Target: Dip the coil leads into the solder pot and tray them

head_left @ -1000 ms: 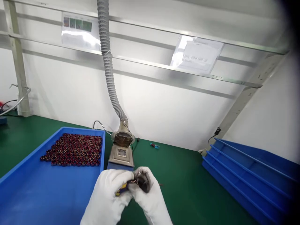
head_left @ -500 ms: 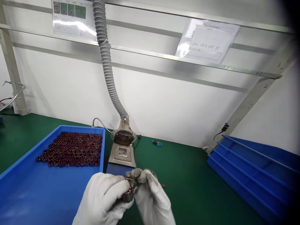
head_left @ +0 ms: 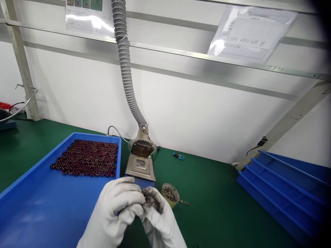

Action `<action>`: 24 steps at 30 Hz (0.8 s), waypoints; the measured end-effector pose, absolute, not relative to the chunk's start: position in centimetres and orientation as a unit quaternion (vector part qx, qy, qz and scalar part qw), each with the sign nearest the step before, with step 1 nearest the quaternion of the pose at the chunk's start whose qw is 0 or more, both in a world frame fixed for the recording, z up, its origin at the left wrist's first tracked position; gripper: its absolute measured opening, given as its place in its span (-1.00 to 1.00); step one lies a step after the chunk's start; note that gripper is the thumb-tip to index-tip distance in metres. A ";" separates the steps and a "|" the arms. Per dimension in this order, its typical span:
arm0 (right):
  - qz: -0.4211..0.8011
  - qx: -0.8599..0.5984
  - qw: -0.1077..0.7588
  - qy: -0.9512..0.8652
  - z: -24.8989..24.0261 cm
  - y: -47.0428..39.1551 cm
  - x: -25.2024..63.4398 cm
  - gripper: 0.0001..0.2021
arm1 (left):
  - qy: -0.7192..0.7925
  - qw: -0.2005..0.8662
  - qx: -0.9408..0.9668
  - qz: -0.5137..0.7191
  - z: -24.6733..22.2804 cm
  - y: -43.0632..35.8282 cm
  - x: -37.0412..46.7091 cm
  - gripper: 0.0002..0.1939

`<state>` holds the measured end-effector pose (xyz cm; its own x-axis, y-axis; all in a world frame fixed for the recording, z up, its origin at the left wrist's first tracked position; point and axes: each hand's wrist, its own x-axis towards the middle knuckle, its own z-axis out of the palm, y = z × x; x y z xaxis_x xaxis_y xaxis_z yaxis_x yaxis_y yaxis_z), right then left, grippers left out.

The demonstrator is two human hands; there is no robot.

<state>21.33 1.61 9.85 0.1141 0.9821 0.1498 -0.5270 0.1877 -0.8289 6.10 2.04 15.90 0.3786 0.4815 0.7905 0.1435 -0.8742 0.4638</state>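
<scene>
Both my hands wear white gloves and meet at the lower middle, closed in a pinch at the fingertips. My left hand (head_left: 117, 206) holds a small copper-wound coil (head_left: 146, 198), mostly covered by the fingers. Against its other side, my right hand (head_left: 160, 213) has its grey-stained fingertips curled round; whether it grips the coil or something else is hidden. Just behind the right hand stands a small yellowish cup (head_left: 173, 201) with bits inside and a thin metal tool (head_left: 185, 203) sticking out at its rim.
Left is a blue tray (head_left: 64, 206) with many dark red wound coils (head_left: 88, 158) packed at its far end. A metal plate device (head_left: 140, 165) sits below a grey flexible duct (head_left: 126, 69). Stacked blue trays (head_left: 281, 193) stand right. Small blue-handled cutters (head_left: 178, 156) lie behind.
My fingers have closed further round the coil, which showed clearly in the left hand before. The right hand has shifted lower, uncovering the cup. The camera view has turned slightly.
</scene>
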 end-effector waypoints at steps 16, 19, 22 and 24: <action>0.555 -0.325 0.624 -0.444 12.1 -0.9 21.1 -0.65 | 0.170 0.255 0.762 0.570 16.1 1.8 6.3 -0.86; 0.556 -0.330 0.619 -0.446 11.8 -0.9 21.0 -0.71 | 0.185 0.324 0.687 0.623 16.1 1.9 6.0 -0.77; 0.553 -0.330 0.624 -0.442 11.6 -1.3 20.9 -0.70 | 0.230 0.406 0.584 0.665 16.1 1.7 5.2 -0.82; 0.562 -0.320 0.614 -0.452 11.6 -1.2 21.0 -0.67 | 0.260 0.428 0.609 0.615 16.2 1.7 5.0 -0.89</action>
